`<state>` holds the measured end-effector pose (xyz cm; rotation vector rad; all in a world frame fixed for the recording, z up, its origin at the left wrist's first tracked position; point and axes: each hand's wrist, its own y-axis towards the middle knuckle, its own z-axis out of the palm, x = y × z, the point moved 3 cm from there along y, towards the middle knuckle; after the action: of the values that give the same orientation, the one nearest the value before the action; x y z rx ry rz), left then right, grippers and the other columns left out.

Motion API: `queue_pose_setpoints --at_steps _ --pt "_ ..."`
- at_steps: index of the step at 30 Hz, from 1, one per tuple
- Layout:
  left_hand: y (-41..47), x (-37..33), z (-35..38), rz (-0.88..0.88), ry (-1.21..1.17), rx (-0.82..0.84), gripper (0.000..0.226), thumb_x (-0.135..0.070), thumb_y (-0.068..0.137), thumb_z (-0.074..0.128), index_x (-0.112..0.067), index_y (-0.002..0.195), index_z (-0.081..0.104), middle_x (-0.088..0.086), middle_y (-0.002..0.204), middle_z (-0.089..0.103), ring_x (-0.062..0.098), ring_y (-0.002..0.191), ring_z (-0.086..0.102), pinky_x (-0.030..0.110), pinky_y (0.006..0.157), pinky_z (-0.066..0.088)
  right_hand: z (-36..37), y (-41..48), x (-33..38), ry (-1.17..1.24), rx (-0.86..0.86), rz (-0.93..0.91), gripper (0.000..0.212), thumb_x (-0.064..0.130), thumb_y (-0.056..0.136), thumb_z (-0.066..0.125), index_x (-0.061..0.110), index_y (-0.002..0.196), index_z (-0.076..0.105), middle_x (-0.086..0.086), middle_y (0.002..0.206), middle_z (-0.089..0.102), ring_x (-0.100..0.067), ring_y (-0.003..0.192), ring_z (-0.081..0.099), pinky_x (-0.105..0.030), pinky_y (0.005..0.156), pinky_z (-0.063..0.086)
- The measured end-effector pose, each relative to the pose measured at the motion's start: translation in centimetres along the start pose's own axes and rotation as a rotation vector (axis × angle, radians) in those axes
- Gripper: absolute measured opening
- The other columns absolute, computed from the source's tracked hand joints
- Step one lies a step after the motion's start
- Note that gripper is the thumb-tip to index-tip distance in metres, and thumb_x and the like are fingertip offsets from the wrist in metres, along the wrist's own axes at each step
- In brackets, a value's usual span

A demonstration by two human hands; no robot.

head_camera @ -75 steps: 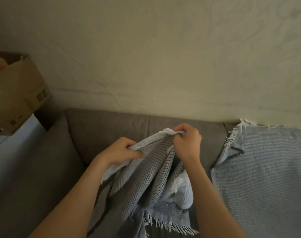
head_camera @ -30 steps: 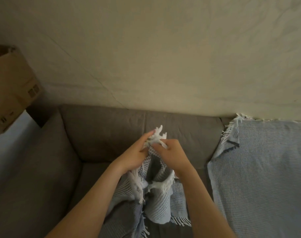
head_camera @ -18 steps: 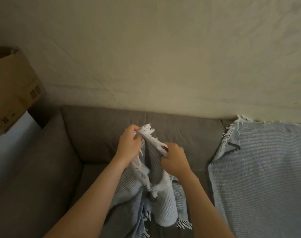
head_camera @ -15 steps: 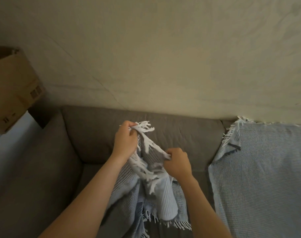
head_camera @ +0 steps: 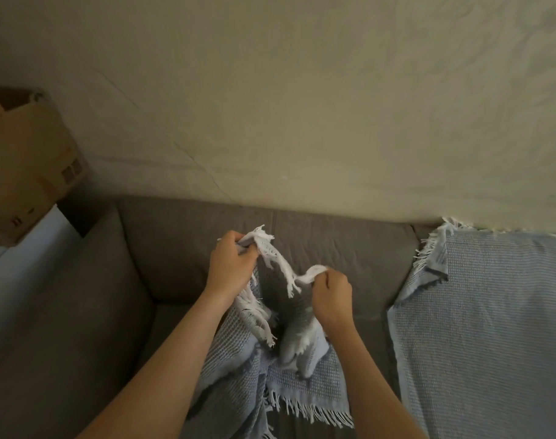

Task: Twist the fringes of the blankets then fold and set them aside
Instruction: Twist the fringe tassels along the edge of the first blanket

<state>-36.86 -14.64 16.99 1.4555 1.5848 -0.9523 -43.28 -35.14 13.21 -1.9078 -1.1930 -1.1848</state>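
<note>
A pale blue woven blanket (head_camera: 238,369) with white fringe hangs in front of me over the grey sofa seat. My left hand (head_camera: 230,264) grips its fringed edge at the upper left. My right hand (head_camera: 332,299) pinches the same edge lower and to the right. The white fringed edge (head_camera: 283,267) stretches between the two hands, with tassels dangling from it. A second pale blue fringed blanket (head_camera: 482,327) lies spread over the sofa's right side.
The grey sofa (head_camera: 80,312) fills the lower view, its backrest against a beige wall (head_camera: 302,106). A cardboard box (head_camera: 23,166) sits at the far left beside the sofa arm.
The hands have moved apart, left up and right down to the right, drawing the fringed edge out between them. Earlier both held the bunched blanket close together.
</note>
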Motion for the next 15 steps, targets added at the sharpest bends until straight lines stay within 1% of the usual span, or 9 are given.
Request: queue_pose_setpoints --at_steps 3,5,7,8,9,10,11,13,15 --pt "0.1 0.4 -0.1 -0.045 0.053 -0.039 0.011 -0.023 0.103 0.063 -0.013 0.099 0.061 0.005 0.088 0.065 0.018 0.072 0.058 0.031 0.060 0.041 -0.1 0.0 0.7 0.148 0.018 -0.023 0.034 0.009 0.105 0.045 0.015 0.072 0.050 0.008 0.063 0.051 -0.005 0.054 0.042 -0.031 0.057 0.039" --pt "0.1 0.8 0.1 -0.092 0.050 -0.055 0.014 -0.024 0.103 0.062 -0.012 0.097 0.060 0.006 0.087 0.064 0.017 0.069 0.055 0.031 0.058 0.039 -0.2 -0.4 1.3 0.210 0.119 -0.063 0.018 0.031 0.105 0.058 0.017 0.094 0.060 0.006 0.082 0.066 -0.006 0.072 0.061 -0.029 0.071 0.053" --pt "0.3 1.0 0.2 -0.122 0.063 -0.073 0.011 -0.020 0.103 0.059 -0.011 0.095 0.059 0.006 0.088 0.063 0.019 0.070 0.055 0.032 0.057 0.037 -0.1 -0.4 1.1 0.145 0.243 -0.138 0.031 0.048 0.092 0.076 0.024 0.102 0.060 0.004 0.094 0.072 -0.006 0.085 0.069 -0.026 0.078 0.057" --pt "0.4 1.1 0.3 -0.128 0.077 -0.076 0.009 -0.017 0.102 0.058 -0.012 0.096 0.059 0.006 0.089 0.063 0.021 0.073 0.057 0.033 0.057 0.038 0.0 -0.3 0.8 0.037 0.284 -0.172 0.034 0.050 0.086 0.081 0.026 0.100 0.061 0.006 0.091 0.071 -0.004 0.082 0.068 -0.023 0.073 0.055" --pt "0.5 1.2 0.3 -0.130 0.089 -0.072 0.008 -0.016 0.102 0.057 -0.012 0.096 0.059 0.007 0.091 0.064 0.022 0.075 0.058 0.034 0.059 0.039 0.0 -0.1 0.4 -0.081 0.308 -0.203 0.029 0.046 0.085 0.082 0.027 0.093 0.061 0.008 0.083 0.069 -0.003 0.073 0.064 -0.022 0.065 0.052" --pt "0.6 1.2 0.4 -0.131 0.096 -0.067 0.007 -0.015 0.102 0.056 -0.012 0.097 0.059 0.006 0.092 0.063 0.022 0.078 0.059 0.035 0.061 0.040 0.0 0.1 0.0 -0.173 0.321 -0.217 0.021 0.036 0.088 0.079 0.027 0.085 0.060 0.008 0.073 0.064 -0.005 0.063 0.059 -0.024 0.058 0.047" --pt "0.6 1.2 0.4 -0.133 0.097 -0.064 0.005 -0.014 0.103 0.056 -0.013 0.098 0.059 0.006 0.093 0.063 0.022 0.080 0.060 0.035 0.063 0.042 0.0 0.4 -0.7 -0.238 0.330 -0.209 0.022 0.024 0.090 0.073 0.027 0.076 0.057 0.008 0.066 0.059 -0.006 0.058 0.053 -0.027 0.055 0.044" --pt "0.7 1.3 0.3 -0.139 0.085 -0.081 0.005 -0.011 0.102 0.056 -0.014 0.101 0.059 0.005 0.095 0.063 0.024 0.085 0.062 0.036 0.067 0.046 -0.3 1.1 -2.4 -0.368 0.369 -0.131 0.032 0.003 0.089 0.060 0.027 0.069 0.051 0.004 0.069 0.059 -0.016 0.065 0.058 -0.032 0.058 0.045" --pt "0.9 1.4 0.2 -0.148 0.077 -0.107 0.008 -0.007 0.101 0.054 -0.013 0.104 0.059 0.005 0.095 0.063 0.027 0.086 0.063 0.040 0.069 0.049 -1.0 1.4 -3.6 -0.510 0.432 -0.030 0.021 -0.002 0.087 0.054 0.018 0.080 0.060 -0.008 0.087 0.065 -0.031 0.085 0.065 -0.038 0.071 0.050"
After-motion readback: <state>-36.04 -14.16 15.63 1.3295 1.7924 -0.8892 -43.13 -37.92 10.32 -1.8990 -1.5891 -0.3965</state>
